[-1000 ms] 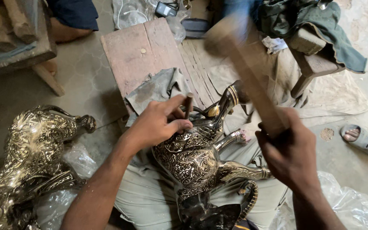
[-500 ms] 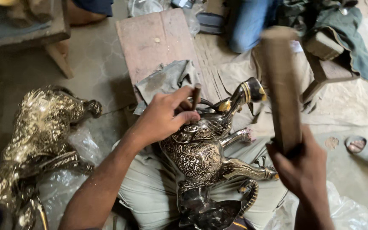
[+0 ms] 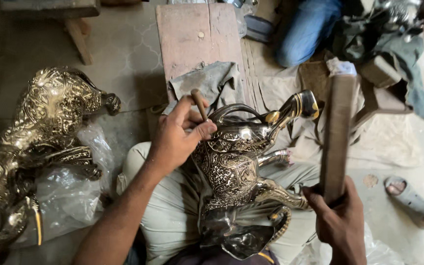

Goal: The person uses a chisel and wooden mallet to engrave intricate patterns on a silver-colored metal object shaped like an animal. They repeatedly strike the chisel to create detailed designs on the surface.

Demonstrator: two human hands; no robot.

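Note:
An ornate engraved brass animal figure [image 3: 236, 167] lies across my lap. My left hand [image 3: 180, 135] rests on its upper body and pinches a short brown punch tool [image 3: 199, 104] upright against the metal. My right hand [image 3: 339, 221] grips the lower end of a long wooden mallet block [image 3: 337, 135], held upright to the right of the figure, apart from it. The figure's curved neck and head [image 3: 295, 108] point up and to the right.
A second, larger engraved brass figure [image 3: 40, 132] lies on plastic wrap [image 3: 69, 191] at the left. A reddish wooden board [image 3: 197, 39] with a grey cloth [image 3: 212, 81] sits ahead. Another person's blue-trousered knee [image 3: 305, 32] is at the top. A sandal [image 3: 406, 191] lies right.
My right hand has swung the wooden mallet from tilted over the figure to upright at the right. My left hand stays on the figure with the punch.

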